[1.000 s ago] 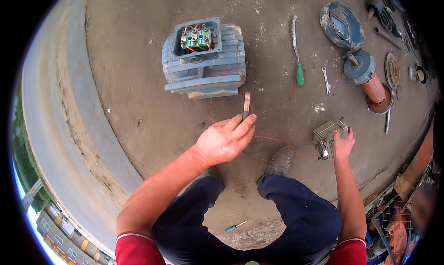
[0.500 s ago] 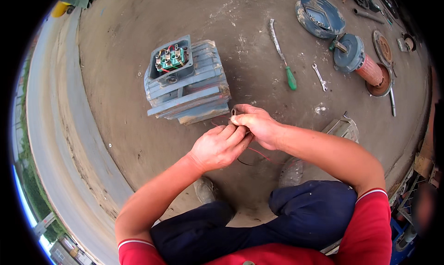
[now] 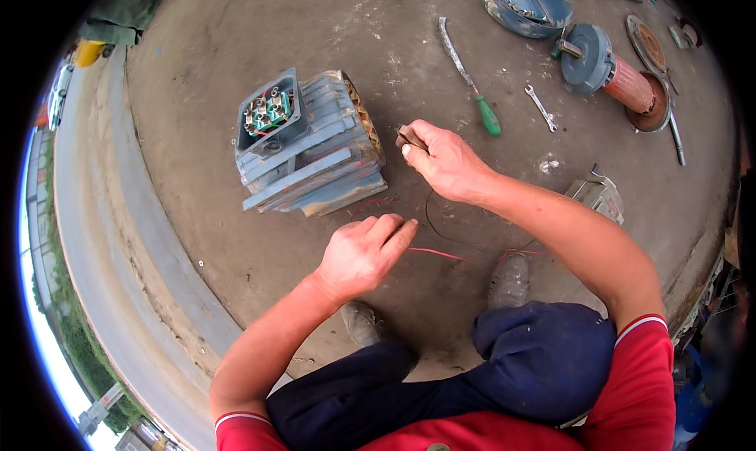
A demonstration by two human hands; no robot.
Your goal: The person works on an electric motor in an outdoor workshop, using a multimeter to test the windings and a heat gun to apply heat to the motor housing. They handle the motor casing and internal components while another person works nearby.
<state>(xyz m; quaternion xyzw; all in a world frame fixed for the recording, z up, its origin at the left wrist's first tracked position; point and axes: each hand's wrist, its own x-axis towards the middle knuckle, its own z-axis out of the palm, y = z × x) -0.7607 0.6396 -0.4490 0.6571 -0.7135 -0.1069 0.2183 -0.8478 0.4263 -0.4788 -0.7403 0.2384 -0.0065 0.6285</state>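
Note:
My left hand (image 3: 364,254) is closed in a pinch in front of the blue-grey motor housing (image 3: 315,164); what it grips is too small to make out, with thin red wire (image 3: 437,253) lying beside it. My right hand (image 3: 441,160) is raised just right of the housing, closed on a small brown metal piece (image 3: 408,137). The housing's open terminal box (image 3: 268,112) shows a green block with studs and coloured wires. A thin dark wire hangs below my right hand. A beige metal case (image 3: 602,199) with a crank handle lies behind my right forearm.
At the upper right lie a green-handled tool (image 3: 488,116), wrench (image 3: 542,109), blue cover (image 3: 526,10), red-bodied part (image 3: 630,89) with flanges, and metal bars. My boots and knees are below. A paved strip (image 3: 150,215) runs along the left; clutter fills the right edge.
From the case, my right hand moved to meet my left at the centre, then drew up and away holding the piece my left hand held earlier. My left hand is slightly lower.

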